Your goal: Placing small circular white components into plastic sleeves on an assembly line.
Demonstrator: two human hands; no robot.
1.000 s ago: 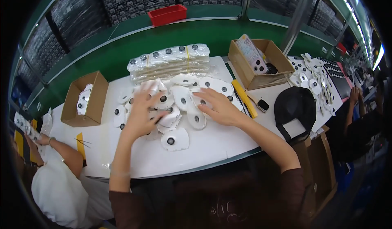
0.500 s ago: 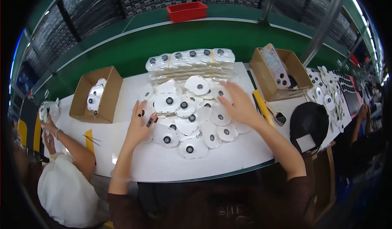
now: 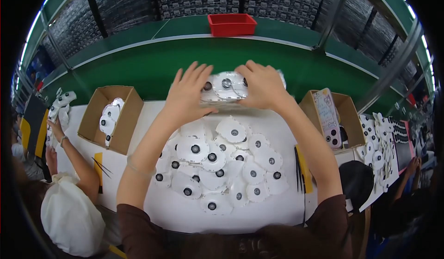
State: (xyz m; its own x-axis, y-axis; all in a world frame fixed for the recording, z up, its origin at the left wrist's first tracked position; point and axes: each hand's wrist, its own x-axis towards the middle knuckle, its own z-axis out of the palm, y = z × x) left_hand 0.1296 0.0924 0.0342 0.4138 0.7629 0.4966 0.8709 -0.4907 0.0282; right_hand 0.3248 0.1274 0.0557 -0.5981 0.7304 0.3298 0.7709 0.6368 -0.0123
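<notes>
A plastic-wrapped bundle of white valved face masks (image 3: 225, 84) is at the back of the table, by the green panel. My right hand (image 3: 264, 84) is closed over its right part, fingers bent across the top. My left hand (image 3: 187, 92) is at the bundle's left end, fingers stretched and spread upward, thumb low along its front; whether the palm touches it is hard to tell. Between my forearms lies a loose, overlapping pile of white masks with round dark valves (image 3: 213, 178) on the white tabletop (image 3: 159, 208).
To the left stands a cardboard box (image 3: 127, 134) holding masks; to the right, another box (image 3: 351, 115) with a phone (image 3: 327, 118) leaning in it. A black cap (image 3: 355, 180) and yellow strip (image 3: 303, 169) lie at right. A red bin (image 3: 231, 24) sits on the ledge. Co-workers flank me.
Both hands have moved from the sides of the loose mask pile up to the wrapped bundle behind it. The right hand has closed on the bundle. The view has tilted upward.
</notes>
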